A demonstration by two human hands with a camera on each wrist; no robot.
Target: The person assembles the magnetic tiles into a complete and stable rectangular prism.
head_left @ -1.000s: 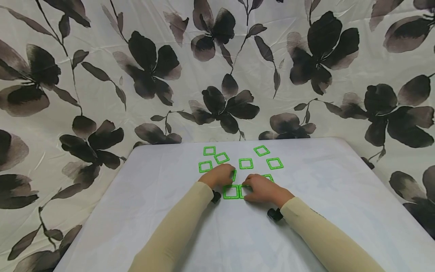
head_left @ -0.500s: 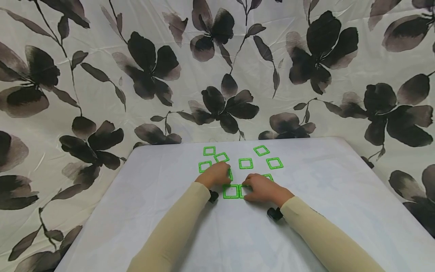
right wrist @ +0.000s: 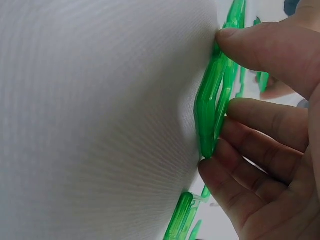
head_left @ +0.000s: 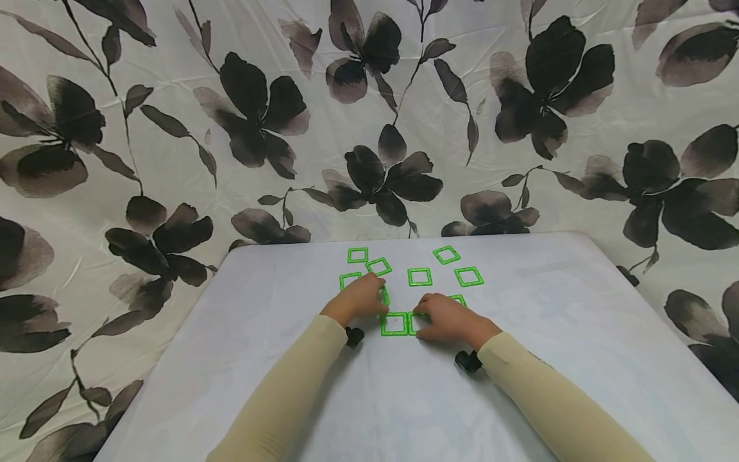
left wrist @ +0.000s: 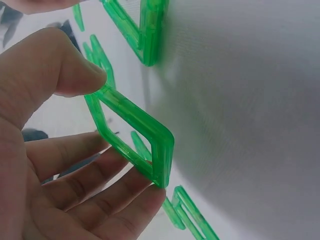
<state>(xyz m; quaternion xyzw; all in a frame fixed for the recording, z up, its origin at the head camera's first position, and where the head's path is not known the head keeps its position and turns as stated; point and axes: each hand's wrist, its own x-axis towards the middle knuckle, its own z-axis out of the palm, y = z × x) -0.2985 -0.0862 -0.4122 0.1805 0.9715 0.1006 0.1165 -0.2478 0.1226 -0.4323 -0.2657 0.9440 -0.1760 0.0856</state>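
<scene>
In the head view my left hand [head_left: 356,299] holds a green see-through square frame tile [head_left: 385,295] tipped up off the white table. The left wrist view shows this tile [left wrist: 161,147] pinched between the thumb and the fingers. My right hand [head_left: 453,319] grips another green square tile [right wrist: 207,102] that lies flat on the table, thumb on one side and fingers on the other. Right beside that one, edge to edge, lies a flat square tile [head_left: 394,333], just in front of the raised one.
Several more green frame tiles lie scattered toward the back, among them a square one [head_left: 419,284], a tilted one [head_left: 469,283] and a diamond-shaped one [head_left: 447,262]. Another tile [head_left: 458,297] sticks out behind my right hand. Behind the table [head_left: 288,263] hangs a flowered cloth [head_left: 323,128].
My left hand has shifted left, carrying the raised tile away from the right hand. The right hand and the flat tiles keep their places.
</scene>
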